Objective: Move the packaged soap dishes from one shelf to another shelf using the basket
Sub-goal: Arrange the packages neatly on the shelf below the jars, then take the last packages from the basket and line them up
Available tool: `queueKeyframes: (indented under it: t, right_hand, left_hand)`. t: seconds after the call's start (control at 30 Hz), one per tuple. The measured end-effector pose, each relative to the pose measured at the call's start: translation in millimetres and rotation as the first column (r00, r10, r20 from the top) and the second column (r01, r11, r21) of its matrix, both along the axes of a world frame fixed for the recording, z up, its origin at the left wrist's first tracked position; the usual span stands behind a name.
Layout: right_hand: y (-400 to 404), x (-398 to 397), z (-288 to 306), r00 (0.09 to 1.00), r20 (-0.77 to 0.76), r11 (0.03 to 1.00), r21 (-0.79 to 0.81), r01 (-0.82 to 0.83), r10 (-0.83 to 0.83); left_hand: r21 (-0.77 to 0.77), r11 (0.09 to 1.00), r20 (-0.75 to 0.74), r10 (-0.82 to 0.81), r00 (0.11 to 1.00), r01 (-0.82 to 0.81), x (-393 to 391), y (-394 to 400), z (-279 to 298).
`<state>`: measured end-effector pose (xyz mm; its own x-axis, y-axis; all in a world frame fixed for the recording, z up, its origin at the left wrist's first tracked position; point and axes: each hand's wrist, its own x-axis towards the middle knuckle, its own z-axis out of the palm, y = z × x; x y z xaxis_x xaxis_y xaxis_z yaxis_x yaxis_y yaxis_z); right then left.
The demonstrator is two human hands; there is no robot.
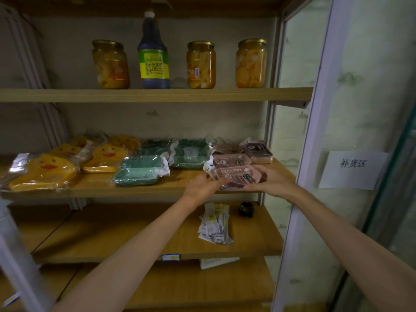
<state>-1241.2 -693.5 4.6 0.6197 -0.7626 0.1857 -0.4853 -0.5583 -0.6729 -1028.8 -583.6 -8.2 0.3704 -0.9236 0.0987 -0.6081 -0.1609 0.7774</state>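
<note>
On the middle shelf (171, 183) lie packaged soap dishes: yellow duck-shaped ones (45, 172) at the left, green ones (139, 172) in the middle, brown "SOAP BOX" packs (231, 159) at the right. At the shelf's front right edge, both hands hold one brown soap box pack (236, 175). My left hand (202, 184) grips its left end. My right hand (270, 181) grips its right end. No basket is in view.
The upper shelf carries three jars of preserved fruit (201, 64) and a dark sauce bottle (154, 55). Small white packets (215, 224) and a dark object (246, 208) lie on the shelf below. A glass door frame with a paper sign (353, 168) stands at the right.
</note>
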Motion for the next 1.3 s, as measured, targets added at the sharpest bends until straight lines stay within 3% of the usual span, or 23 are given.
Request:
queueKeyframes:
  t: [0.17, 0.3, 0.43, 0.53, 0.7, 0.87, 1.03, 1.17, 1.3]
  right_hand:
    - [3, 1, -1, 0.996, -0.049, 0.983, -0.169, 0.065, -0.074]
    - [18, 3, -4, 0.991, -0.043, 0.973, -0.2, 0.119, -0.13]
    - [37, 6, -14, 0.967, 0.053, 0.915, -0.315, 0.253, -0.249]
    - [59, 10, -23, 0.947, 0.163, 0.874, -0.366, 0.32, -0.278]
    - [93, 17, -59, 0.949, 0.108, 0.876, -0.366, 0.315, -0.296]
    - [117, 20, -125, 0.959, -0.039, 0.928, -0.268, 0.26, -0.28]
    - [128, 16, -209, 0.951, -0.216, 0.973, -0.112, 0.202, -0.222]
    - [133, 8, -303, 0.926, -0.34, 0.985, -0.011, 0.172, -0.165]
    - [140, -6, -421, 0.9, -0.424, 0.989, 0.051, 0.139, -0.105]
  left_hand:
    - [0.065, 0.998, 0.094, -0.006, 0.996, -0.001, -4, 17, 1]
    - [0.097, 0.994, 0.133, 0.044, 0.99, -0.057, 9, 21, -2]
    - [0.0, 1.0, 0.206, 0.006, 0.978, -0.006, 21, 34, -11]
    - [-0.067, 0.998, 0.352, 0.016, 0.936, 0.008, 30, 56, -26]
    - [-0.049, 0.996, 0.489, -0.046, 0.871, 0.08, 40, 87, -62]
    - [0.161, 0.983, 0.524, -0.161, 0.836, 0.088, 44, 109, -115]
    - [0.236, 0.966, 0.492, -0.213, 0.844, 0.105, 40, 125, -178]
    - [0.291, 0.952, 0.512, -0.234, 0.826, 0.089, 35, 135, -258]
    - [0.333, 0.94, 0.439, -0.218, 0.872, 0.068, 30, 144, -366]
